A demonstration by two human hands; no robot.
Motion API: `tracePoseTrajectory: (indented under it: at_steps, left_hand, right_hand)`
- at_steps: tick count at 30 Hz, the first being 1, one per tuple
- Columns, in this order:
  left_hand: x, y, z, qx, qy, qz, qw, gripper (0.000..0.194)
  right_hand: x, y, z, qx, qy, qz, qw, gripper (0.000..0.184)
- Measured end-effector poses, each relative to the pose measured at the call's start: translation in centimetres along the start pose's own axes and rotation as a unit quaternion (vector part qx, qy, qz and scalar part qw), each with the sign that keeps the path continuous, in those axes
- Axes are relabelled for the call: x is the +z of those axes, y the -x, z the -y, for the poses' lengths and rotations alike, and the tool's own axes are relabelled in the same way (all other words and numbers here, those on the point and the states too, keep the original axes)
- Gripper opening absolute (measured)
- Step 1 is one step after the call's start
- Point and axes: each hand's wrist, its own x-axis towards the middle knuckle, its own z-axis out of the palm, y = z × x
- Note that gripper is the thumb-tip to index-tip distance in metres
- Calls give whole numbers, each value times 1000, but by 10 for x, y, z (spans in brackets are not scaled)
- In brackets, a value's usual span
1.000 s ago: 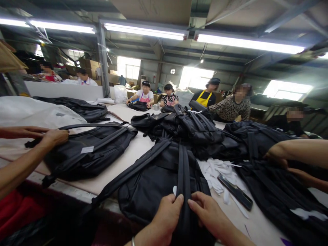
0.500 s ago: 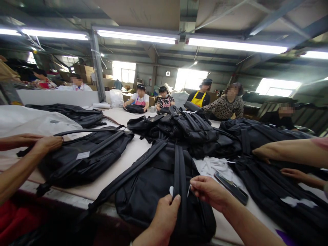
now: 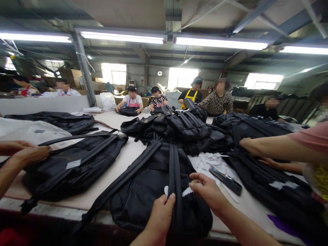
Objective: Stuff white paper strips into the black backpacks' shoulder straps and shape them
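Note:
A black backpack [image 3: 143, 184] lies straps up in front of me. My left hand [image 3: 162, 212] is closed on one of its padded shoulder straps [image 3: 174, 164], thumb on top. At that strap's left edge, the rounded end of a white toothed strip pokes out; its toothed length [image 3: 188, 192] shows on the right. Between thumb and fingers, my right hand [image 3: 207, 191] pinches the strip's right end. Whether one piece runs unbroken beneath the strap is hidden. Just beyond my right hand are a dark phone [image 3: 225, 180] and a heap of white strips [image 3: 205, 164].
More black backpacks are piled [image 3: 184, 126] at mid-table. On the left, another person's hands [image 3: 30, 153] hold a backpack [image 3: 77, 167]; at right, a co-worker's arms [image 3: 271, 148] reach over another [image 3: 271, 181]. Several people sit or stand across the table [image 3: 137, 147].
My right hand has drawn the white strip out to the right, so more of its toothed edge shows. My left hand keeps its grip on the strap. The whole view has shifted slightly.

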Motion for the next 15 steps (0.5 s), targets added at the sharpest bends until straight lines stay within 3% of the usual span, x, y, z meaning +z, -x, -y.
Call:
tracePoseTrajectory:
  at_steps: [5,8,10,12,15]
  left_hand:
    - [5,3,-4,54,-82,-23,995,44]
    - [9,7,-8,82,-131,-28,988,36]
    - [12,8,-9,89,-143,-26,985,34]
    - [14,9,-8,96,-157,-29,982,33]
    - [14,7,-5,120,-187,-42,974,32]
  right_hand:
    - [24,-6,16,5,-14,45,999,32]
    - [43,-11,20,-68,93,76,990,20]
    - [51,-12,25,-151,234,121,953,15]
    - [55,-13,33,-204,363,177,892,19]
    - [58,-14,48,-198,474,217,830,25]
